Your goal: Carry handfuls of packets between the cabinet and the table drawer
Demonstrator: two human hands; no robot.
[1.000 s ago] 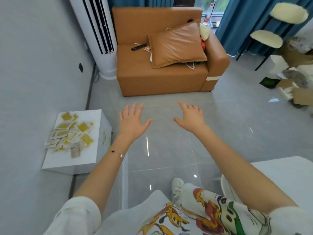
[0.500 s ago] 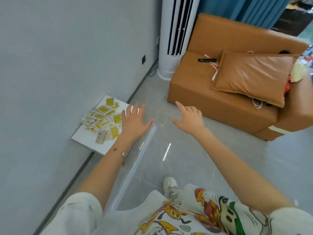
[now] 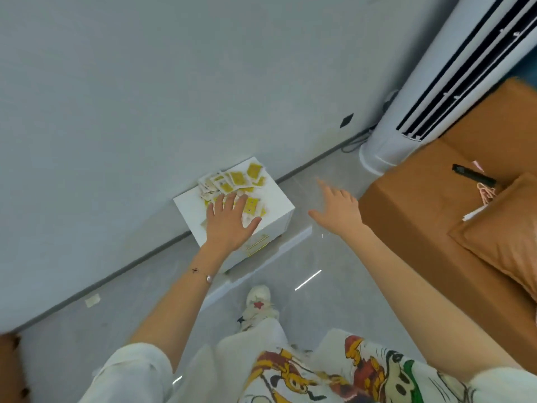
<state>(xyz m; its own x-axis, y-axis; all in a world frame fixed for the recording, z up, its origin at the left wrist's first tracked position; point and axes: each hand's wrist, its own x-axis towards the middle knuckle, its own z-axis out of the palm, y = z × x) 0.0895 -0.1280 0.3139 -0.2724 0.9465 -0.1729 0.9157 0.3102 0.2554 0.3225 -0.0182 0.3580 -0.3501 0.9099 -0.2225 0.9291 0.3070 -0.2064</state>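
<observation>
A small white cabinet [image 3: 277, 197] stands on the grey floor against the wall. Several yellow and white cards [image 3: 235, 180] lie scattered on its top. My left hand [image 3: 229, 223] is stretched out flat over the near part of the card pile, fingers straight and spread, holding nothing. My right hand [image 3: 337, 209] hovers in the air to the right of the cabinet, fingers straight and a little apart, empty.
A tall white floor air conditioner [image 3: 436, 91] stands at the right by the wall. An orange sofa [image 3: 412, 199] with a cushion [image 3: 505, 234] and a black remote [image 3: 472, 175] is close on the right. My shoe [image 3: 257, 305] is on the glossy floor.
The view has swung left and down toward the cabinet. My left hand has come over the cards on its top. My right hand stays out in front, open.
</observation>
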